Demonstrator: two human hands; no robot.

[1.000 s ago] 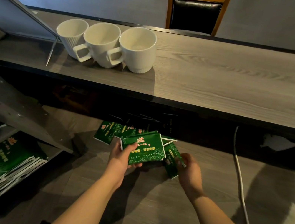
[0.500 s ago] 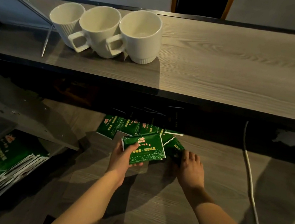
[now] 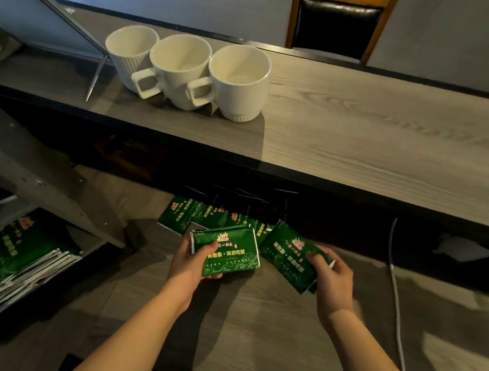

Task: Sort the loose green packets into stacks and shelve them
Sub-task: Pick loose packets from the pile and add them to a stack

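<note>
Left hand (image 3: pixel 191 260) is seen gripping a stack of green packets (image 3: pixel 226 255), thumb across the glossy front, where a red-gold crest, pale Chinese characters too small to read and white cloud lines are printed. Just right of that stack, another green packet (image 3: pixel 287 257) of the same print is pinched by the right hand (image 3: pixel 333 276). Behind the stack, loose packets (image 3: pixel 196 216) are spread on the floor under the desk (image 3: pixel 372 148).
</note>
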